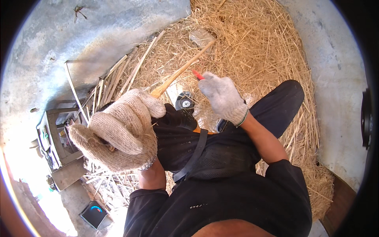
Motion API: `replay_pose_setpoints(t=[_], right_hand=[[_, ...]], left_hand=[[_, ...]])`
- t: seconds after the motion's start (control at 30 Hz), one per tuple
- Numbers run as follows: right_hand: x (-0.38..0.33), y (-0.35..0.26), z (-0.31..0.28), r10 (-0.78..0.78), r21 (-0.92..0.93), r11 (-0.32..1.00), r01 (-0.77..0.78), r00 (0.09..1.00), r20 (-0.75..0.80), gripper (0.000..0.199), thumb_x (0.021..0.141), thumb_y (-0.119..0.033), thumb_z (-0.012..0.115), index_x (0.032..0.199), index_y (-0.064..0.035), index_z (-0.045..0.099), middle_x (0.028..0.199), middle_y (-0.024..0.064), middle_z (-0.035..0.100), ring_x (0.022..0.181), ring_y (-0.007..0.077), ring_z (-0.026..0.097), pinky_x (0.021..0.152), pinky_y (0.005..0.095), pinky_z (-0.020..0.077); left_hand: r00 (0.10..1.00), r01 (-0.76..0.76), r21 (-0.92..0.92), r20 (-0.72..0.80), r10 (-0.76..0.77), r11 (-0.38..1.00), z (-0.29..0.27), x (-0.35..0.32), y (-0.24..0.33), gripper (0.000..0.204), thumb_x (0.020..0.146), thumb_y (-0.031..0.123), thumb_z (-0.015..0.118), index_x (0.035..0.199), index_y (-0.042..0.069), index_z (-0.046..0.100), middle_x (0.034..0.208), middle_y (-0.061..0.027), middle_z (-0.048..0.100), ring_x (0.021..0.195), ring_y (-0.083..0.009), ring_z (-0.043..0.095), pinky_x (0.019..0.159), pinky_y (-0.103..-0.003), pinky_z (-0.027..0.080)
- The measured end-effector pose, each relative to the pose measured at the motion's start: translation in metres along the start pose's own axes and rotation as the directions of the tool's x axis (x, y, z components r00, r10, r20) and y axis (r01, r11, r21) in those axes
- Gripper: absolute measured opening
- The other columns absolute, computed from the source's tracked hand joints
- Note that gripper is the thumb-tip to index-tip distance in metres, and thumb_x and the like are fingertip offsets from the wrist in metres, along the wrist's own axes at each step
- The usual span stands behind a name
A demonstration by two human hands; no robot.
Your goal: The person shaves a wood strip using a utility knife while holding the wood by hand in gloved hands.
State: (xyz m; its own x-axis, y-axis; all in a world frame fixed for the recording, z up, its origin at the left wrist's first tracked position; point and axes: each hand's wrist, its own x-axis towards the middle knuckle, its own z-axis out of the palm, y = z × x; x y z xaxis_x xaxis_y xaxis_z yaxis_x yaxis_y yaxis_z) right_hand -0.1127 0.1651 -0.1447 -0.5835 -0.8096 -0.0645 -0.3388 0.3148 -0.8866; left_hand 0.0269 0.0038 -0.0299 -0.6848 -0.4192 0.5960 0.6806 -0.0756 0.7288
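My left hand (118, 128), in a worn off-white knitted glove, is closed around the near end of a pale wooden stick (181, 73). Slanting up and to the right, the stick narrows toward its far end, over the shavings. My right hand (222, 96), also gloved, is closed on a red-ended tool (197, 75); only its red tip shows beyond the fingers, so its kind is hidden. That tip is close beside the stick, with a small gap visible between them. Between my legs lies a black round thing with a pale centre (185, 103).
Thin straw-like shavings (256, 43) pile up in front and to the right. Long split strips (114, 77) lean at the left by a grey wall (130, 17). A wooden frame (59, 138) holding small items stands at left, and a dark square object (93, 215) lies lower left.
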Motion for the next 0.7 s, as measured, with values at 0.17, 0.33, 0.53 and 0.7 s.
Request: replay_pose_setpoints(t=[0.17,0.33,0.53,0.7], right_hand=[[0.027,0.072,0.018,-0.110,-0.401,0.915,0.051,0.986,-0.125,0.040,0.104,-0.037,0.046,0.114,-0.0012,0.061,0.075,0.0256,0.064,0.071,0.0439,0.067,0.060,0.0514,0.0512],[0.037,0.124,-0.012,0.169,-0.373,0.901,-0.223,0.970,-0.173,0.042,0.104,-0.035,0.040,0.115,0.0002,0.060,0.079,0.0216,0.066,0.081,0.0437,0.067,0.072,0.0490,0.0552],[0.009,0.026,0.004,-0.050,0.079,0.996,0.051,0.999,-0.008,0.035,0.106,-0.030,0.044,0.098,0.0014,0.058,0.077,0.0218,0.057,0.070,0.0385,0.060,0.062,0.0434,0.0464],[0.037,0.080,0.029,0.198,-0.206,0.957,-0.202,0.979,-0.042,0.059,0.106,-0.049,0.034,0.100,0.0021,0.064,0.079,0.0260,0.063,0.076,0.0418,0.065,0.067,0.0490,0.0508]], left_hand=[[0.998,-0.027,0.009,-0.050,0.027,1.000,0.007,-0.003,0.002,0.067,0.110,0.043,0.013,0.062,0.015,0.050,0.050,-0.0011,0.039,0.043,-0.0192,0.037,0.057,-0.044,0.048],[0.995,-0.057,0.018,0.079,0.055,0.998,0.015,0.003,-0.001,0.067,0.111,0.040,0.012,0.064,0.014,0.052,0.050,-0.0020,0.043,0.044,-0.0178,0.043,0.059,-0.045,0.053],[0.995,-0.038,0.025,-0.095,0.040,0.999,0.005,-0.002,0.001,0.067,0.110,0.041,0.012,0.062,0.015,0.051,0.048,-0.0016,0.039,0.043,-0.0180,0.036,0.059,-0.044,0.049],[0.996,-0.013,0.006,-0.091,0.013,1.000,-0.003,-0.003,0.005,0.067,0.110,0.042,0.013,0.062,0.015,0.051,0.048,-0.0016,0.037,0.044,-0.0187,0.036,0.059,-0.044,0.048]])
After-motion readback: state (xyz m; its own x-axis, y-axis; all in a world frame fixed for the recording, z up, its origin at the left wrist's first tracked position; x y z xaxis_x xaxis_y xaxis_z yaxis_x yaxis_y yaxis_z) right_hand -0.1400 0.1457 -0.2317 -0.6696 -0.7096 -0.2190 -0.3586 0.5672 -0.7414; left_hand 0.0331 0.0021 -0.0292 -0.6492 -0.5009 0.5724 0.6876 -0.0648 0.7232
